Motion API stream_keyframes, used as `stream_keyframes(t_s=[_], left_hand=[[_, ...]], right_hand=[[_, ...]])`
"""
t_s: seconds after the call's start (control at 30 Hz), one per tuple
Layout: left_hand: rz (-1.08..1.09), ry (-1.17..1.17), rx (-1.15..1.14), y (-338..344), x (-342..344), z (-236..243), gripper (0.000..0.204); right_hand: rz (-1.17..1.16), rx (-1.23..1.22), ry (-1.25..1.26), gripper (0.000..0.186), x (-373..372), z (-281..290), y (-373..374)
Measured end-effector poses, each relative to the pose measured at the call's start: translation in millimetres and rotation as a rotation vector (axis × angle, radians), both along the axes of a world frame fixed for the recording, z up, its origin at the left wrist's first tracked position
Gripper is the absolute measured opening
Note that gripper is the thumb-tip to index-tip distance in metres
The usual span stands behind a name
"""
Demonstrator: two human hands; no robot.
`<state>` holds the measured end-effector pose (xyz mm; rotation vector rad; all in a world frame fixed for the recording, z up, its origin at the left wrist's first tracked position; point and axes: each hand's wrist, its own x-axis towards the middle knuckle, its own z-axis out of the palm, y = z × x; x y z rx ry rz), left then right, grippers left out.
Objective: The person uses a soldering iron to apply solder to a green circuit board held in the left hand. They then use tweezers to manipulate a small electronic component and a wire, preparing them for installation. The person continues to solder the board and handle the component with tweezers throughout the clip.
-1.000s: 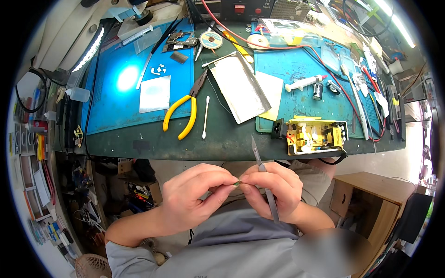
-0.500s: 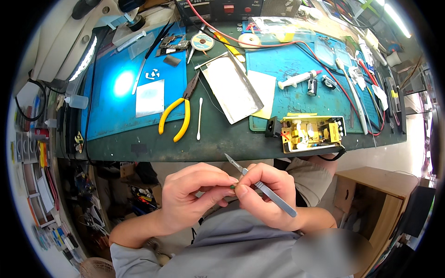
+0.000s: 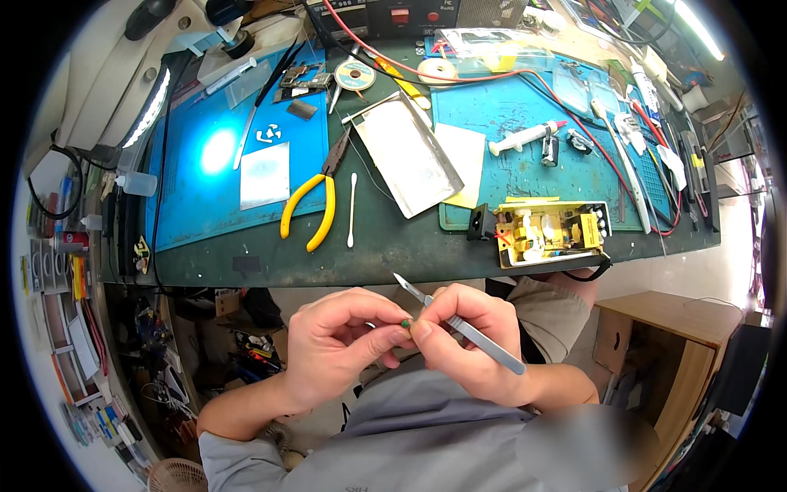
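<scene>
Head view, the only one. Against a second ago, the scalpel (image 3: 492, 348) in my right hand (image 3: 471, 340) has swung from near upright to a slant, blade out to the left; against half a second ago, little differs. Judged meaning: blade off the green piece (image 3: 405, 324), fingertips alone working it. Left hand (image 3: 340, 344): fingers narrow, pinching the piece, short of the surface's (image 3: 328, 266) near edge. Right fingers hold the scalpel; thumb and forefinger meet at the piece, grip on it cannot tell. Count: green piece, 1; scalpel, 1; yellow-handled pliers (image 3: 329, 201), 1; syringes, 2 (pink-tipped (image 3: 525, 138), clear (image 3: 229, 75)); open circuit housing (image 3: 508, 258), 1.
</scene>
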<state>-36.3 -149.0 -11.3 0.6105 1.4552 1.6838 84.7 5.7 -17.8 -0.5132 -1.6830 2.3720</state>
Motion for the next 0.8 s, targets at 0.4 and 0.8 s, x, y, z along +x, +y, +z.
stream_keyframes(t_s=[0.4, 0.8], left_hand=[[-0.022, 0.280, -0.075, 4.7, -3.0, 5.3, 0.008], [-0.053, 0.009, 0.025, 8.9, 3.5, 2.9, 0.021]], right_hand=[[-0.121, 0.508, 0.211, 0.013, -4.3, -11.9, -3.1], [-0.016, -0.066, -0.005, 0.012, 6.0, -1.9, 3.7]])
